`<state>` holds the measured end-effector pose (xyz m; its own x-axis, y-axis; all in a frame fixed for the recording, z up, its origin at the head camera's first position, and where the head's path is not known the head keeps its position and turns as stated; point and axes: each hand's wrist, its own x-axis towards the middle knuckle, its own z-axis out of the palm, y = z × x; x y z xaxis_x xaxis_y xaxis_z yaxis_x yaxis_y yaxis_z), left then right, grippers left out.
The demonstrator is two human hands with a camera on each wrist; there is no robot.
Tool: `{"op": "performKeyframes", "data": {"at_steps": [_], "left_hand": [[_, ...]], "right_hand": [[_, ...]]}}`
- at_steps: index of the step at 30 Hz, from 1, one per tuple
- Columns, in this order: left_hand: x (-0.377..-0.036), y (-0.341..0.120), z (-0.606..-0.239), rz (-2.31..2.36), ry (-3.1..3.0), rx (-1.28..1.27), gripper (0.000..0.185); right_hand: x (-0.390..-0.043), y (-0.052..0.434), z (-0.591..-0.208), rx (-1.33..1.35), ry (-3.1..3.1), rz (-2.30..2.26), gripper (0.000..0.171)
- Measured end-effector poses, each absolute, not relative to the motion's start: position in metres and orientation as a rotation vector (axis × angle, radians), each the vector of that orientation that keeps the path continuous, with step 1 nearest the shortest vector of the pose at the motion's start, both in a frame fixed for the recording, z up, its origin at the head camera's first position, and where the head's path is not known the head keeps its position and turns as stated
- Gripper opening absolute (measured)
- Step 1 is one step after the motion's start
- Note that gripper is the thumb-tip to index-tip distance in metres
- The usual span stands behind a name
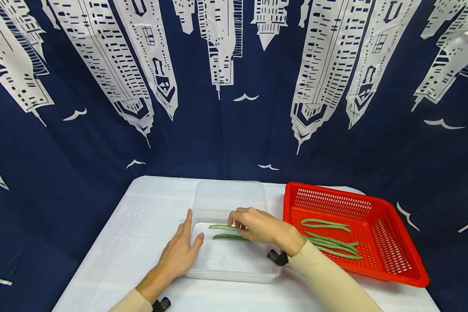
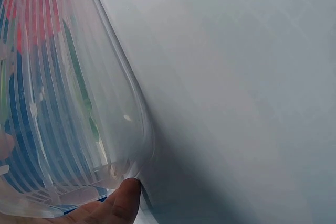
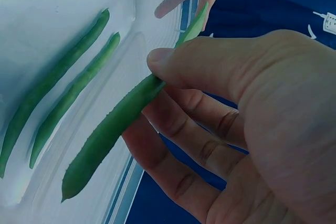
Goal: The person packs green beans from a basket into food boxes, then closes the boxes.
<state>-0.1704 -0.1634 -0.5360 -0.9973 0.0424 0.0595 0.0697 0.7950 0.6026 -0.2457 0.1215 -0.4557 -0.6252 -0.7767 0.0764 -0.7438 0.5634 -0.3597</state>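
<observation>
- The right hand [image 1: 257, 225] is over the clear plastic container [image 1: 234, 271], and its thumb and fingers pinch one green bean [image 3: 113, 135] near the middle; the bean points along the container, its tip low over the floor.
- Two more beans [image 1: 228, 236] lie already inside the container, side by side and almost parallel — the held bean is just beside them, on the side toward the person.
- The left hand [image 1: 179, 253] rests flat on the table [image 1: 140, 229] against the left wall of the container, fingers straight and holding nothing; the thumb [image 2: 123, 203] touches the rim corner.
- The red basket [image 1: 394, 260] stands to the right of the container, close to it, with several beans [image 1: 331, 242] remaining on its floor.
- In my judgement, the bean should go down parallel to the two others, with the tip first and then the rest, so that it does not roll across them.
- The left hand should probably press on the wall — this light container slides easily on the smooth table cloth.
</observation>
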Motion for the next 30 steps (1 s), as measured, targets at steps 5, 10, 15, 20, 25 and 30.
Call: {"op": "performKeyframes", "data": {"at_steps": [5, 10, 15, 20, 25, 30], "left_hand": [[-0.172, -0.162, -0.536, -0.990, -2.941, -0.089, 0.088], [-0.173, -0.163, -0.536, -0.989, -2.933, -0.088, 0.088], [-0.173, -0.162, -0.536, -0.995, -2.933, -0.082, 0.088], [-0.172, -0.162, -0.534, -0.994, -2.936, -0.078, 0.087], [-0.171, -0.162, -0.533, -0.996, -2.927, -0.083, 0.086], [-0.172, -0.162, -0.534, -0.996, -2.926, -0.083, 0.086]], "right_hand": [[-0.246, 0.119, -0.457, -1.295, 2.702, -0.526, 0.027], [-0.246, 0.117, -0.457, -1.252, 2.714, -0.492, 0.026], [-0.245, 0.119, -0.458, -1.191, 2.730, -0.462, 0.026], [-0.243, 0.123, -0.460, -1.191, 2.728, -0.463, 0.026], [-0.244, 0.126, -0.459, -1.215, 2.729, -0.473, 0.026], [-0.244, 0.129, -0.459, -1.228, 2.722, -0.501, 0.026]]}}
